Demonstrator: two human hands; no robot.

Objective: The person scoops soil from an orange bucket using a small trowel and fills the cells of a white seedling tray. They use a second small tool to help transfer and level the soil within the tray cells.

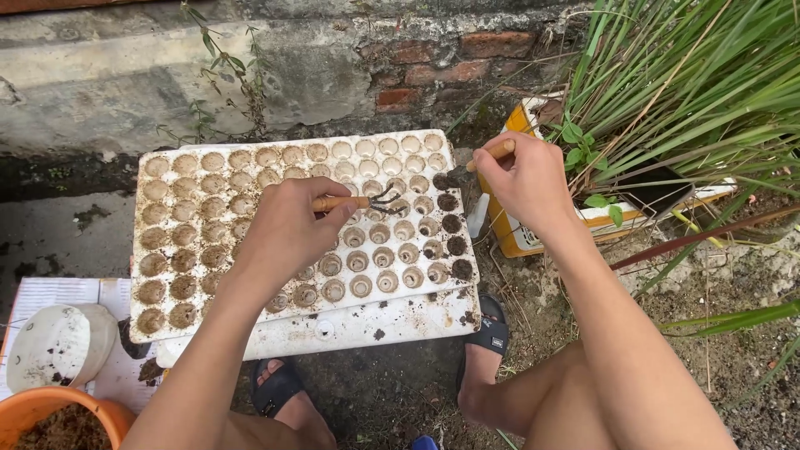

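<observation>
My left hand [290,227] grips a small hand rake [360,202] by its wooden handle; the dark metal prongs hover over the middle cells of a white seedling tray [200,167]. The tray has many round cells, and several in its right column hold dark soil [454,225]. My right hand [527,179] is closed around another wooden handle [492,153] just beyond the tray's right edge; the rest of that tool is hidden behind the hand.
A yellow-and-white planter box [517,237] with tall grass [683,75] stands at right. A white board [367,323] lies under the tray. At lower left are an orange pot of soil [50,417], a white bowl [58,342] and paper sheets. My sandalled feet rest on the dirt. A weathered wall runs behind.
</observation>
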